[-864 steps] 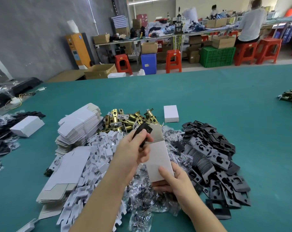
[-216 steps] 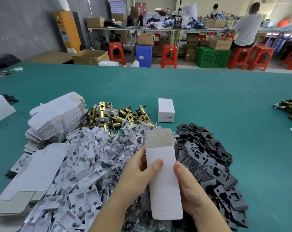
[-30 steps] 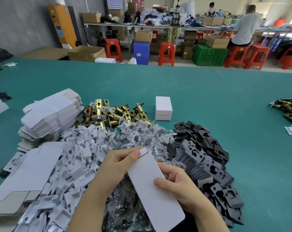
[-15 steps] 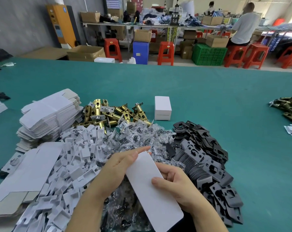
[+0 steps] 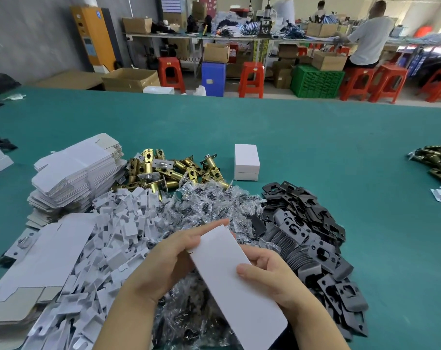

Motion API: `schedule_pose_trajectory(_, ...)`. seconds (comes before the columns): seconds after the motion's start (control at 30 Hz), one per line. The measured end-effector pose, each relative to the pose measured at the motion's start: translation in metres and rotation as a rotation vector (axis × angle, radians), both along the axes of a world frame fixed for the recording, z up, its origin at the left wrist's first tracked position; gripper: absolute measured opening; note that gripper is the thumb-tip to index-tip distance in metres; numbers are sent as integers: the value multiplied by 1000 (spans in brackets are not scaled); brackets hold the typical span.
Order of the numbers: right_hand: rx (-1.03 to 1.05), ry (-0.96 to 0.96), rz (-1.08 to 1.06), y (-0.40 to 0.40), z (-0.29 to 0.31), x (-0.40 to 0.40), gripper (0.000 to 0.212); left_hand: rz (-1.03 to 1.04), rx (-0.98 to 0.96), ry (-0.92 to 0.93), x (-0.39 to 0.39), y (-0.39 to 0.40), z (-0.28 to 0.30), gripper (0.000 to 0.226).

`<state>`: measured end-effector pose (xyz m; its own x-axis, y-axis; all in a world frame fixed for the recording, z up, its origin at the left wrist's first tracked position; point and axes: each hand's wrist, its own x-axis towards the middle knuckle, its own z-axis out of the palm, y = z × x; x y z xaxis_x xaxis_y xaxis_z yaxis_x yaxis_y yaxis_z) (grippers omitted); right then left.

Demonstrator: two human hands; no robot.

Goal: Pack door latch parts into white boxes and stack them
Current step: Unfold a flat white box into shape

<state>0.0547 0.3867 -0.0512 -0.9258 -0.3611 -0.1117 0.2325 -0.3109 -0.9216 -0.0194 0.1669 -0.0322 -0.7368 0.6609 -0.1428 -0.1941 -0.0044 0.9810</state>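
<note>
Both hands are on the long white box [image 5: 235,281], and that box is the centre of play. The left hand [image 5: 169,258] cups its far left edge, forefinger laid straight along the top corner, the other fingers tucked behind where the view cannot follow them. The right hand [image 5: 269,274] clamps the right side, thumb pressed flat on the upper face and fingers curled underneath. The hands sit close together, with only the width of the box between them.

The box's long axis runs from the far left down to the near right, its far end tipped away from the person and its flap apparently closed, though the end face is not visible. By the look of it, packing this one is done and it is ready to be stacked.

Now for the relation that matters: the finished white box [image 5: 247,161] stands on the green table [image 5: 315,147] straight ahead and slightly to the right, beyond the heap of bagged screws [image 5: 209,205]. The right hand is the nearer one for that reach.

Around them lie brass latch bolts [image 5: 169,170] at the far left, black strike plates [image 5: 310,236] on the right, white card inserts [image 5: 123,236] on the left and flat box blanks [image 5: 75,170] stacked beyond those.
</note>
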Motion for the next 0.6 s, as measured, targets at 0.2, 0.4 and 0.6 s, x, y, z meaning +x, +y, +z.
schedule_pose_trajectory(0.2,3,-42,-17,3,1,0,45,-12,-33,29,0,0,-6,47)
schedule_pose_trajectory(0.4,11,-47,-15,2,2,1,42,-22,-79,43,-2,-1,-4,49)
schedule_pose_trajectory(0.6,58,-52,-31,0,2,0,41,-63,-198,144,1,6,5,72)
